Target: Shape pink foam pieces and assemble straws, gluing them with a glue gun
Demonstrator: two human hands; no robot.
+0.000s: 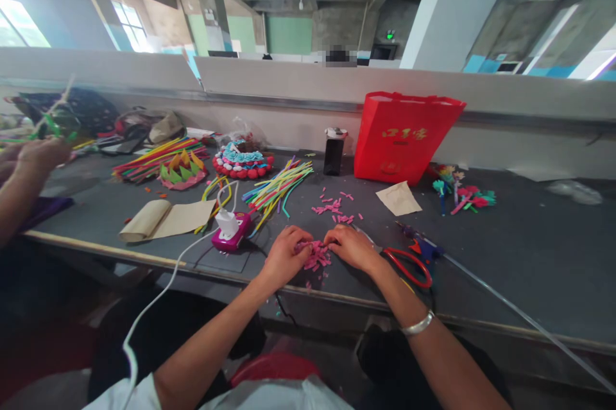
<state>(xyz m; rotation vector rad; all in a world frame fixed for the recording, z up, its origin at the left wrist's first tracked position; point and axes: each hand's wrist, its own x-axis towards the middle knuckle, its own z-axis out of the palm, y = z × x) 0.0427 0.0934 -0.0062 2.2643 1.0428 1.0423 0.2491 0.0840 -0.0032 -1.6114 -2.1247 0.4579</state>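
Observation:
A small heap of short pink pieces (317, 256) lies near the table's front edge, between my two hands. My left hand (287, 253) is closed at the heap's left side, its thumb and curled fingers on some of the pieces. At the right side, my right hand (350, 246) has its fingers pinched together at the edge of the heap; what they hold, if anything, is too small to make out. More pink bits (334, 206) are scattered just beyond my hands. Red-handled scissors (409, 267) lie by my right wrist, partly hidden.
A glue gun (423, 244) with a long clear stick lies to the right. Left are a purple power socket (231, 232) with a white cable, a paper roll (149, 221) and coloured stems (283, 185). Behind stands a red bag (404, 140). Another person's hand (45, 153) works far left.

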